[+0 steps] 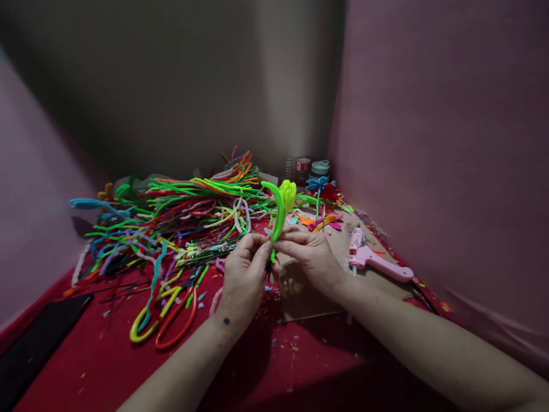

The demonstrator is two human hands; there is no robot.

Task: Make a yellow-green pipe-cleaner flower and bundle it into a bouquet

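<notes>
Between my hands, a pipe cleaner flower [288, 195] stands upright, with a yellow bloom and a curved green leaf [278, 213] beside it. My left hand [246, 269] pinches the green stem from the left, fingers closed around its lower part. From the right, the thumb and fingertips of my right hand [315, 254] close on the same stem at the base of the leaf. A short twisted green end [273, 255] pokes out below the fingers. The fingertips partly hide where leaf and stem meet.
A big heap of coloured pipe cleaners [193, 206] fills the back left. Scissors [178, 309] with red and yellow handles lie left of my hands. A pink glue gun [377, 260] rests on cardboard [309, 300] at right. A dark flat object [43, 337] lies far left.
</notes>
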